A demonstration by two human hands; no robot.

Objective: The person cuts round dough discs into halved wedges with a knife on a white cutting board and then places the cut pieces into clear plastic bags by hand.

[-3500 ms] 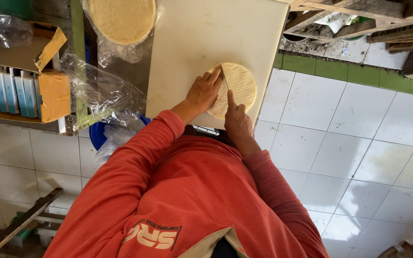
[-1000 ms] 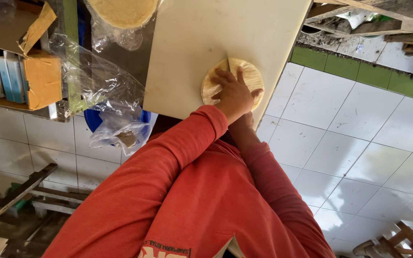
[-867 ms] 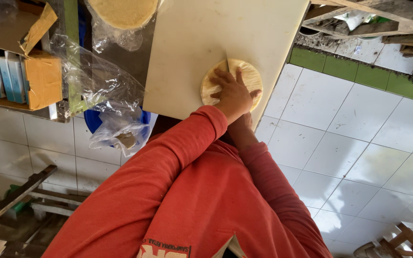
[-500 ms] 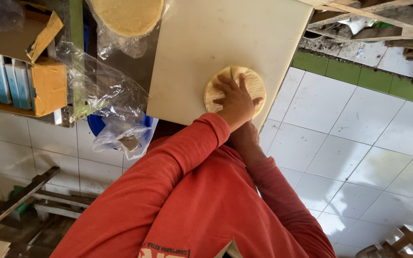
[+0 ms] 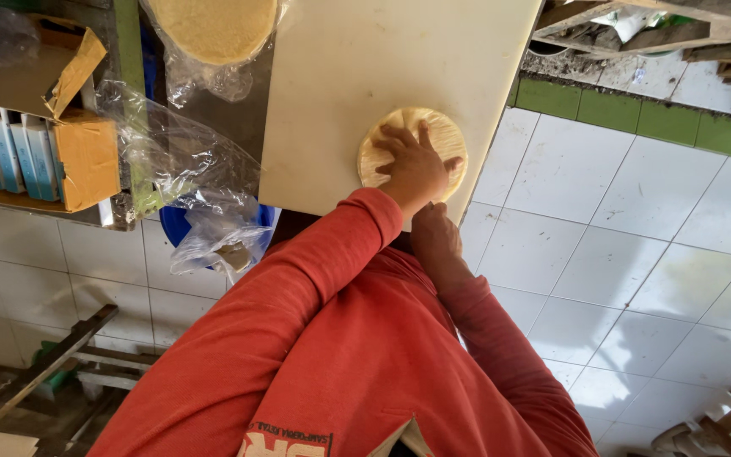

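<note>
Large pale cream rectangular board on table: position unchanged.
Round flat tan dough disc: lies at near right corner of board, same spot as seconds ago.
Left hand: now alone on disc, palm down, fingers spread flat, gripping nothing.
Right hand: has left disc and sits at near board edge; grip cannot be told.
Judgement: pressing is now one-handed.

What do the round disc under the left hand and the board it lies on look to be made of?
Round disc: likely soft dough, pale tan and matte, with faint radial creases, pressed flat under the left hand. Board: smooth cream slab with an even dull sheen and no grain, possibly plastic or coated wood; cannot tell which.
</note>
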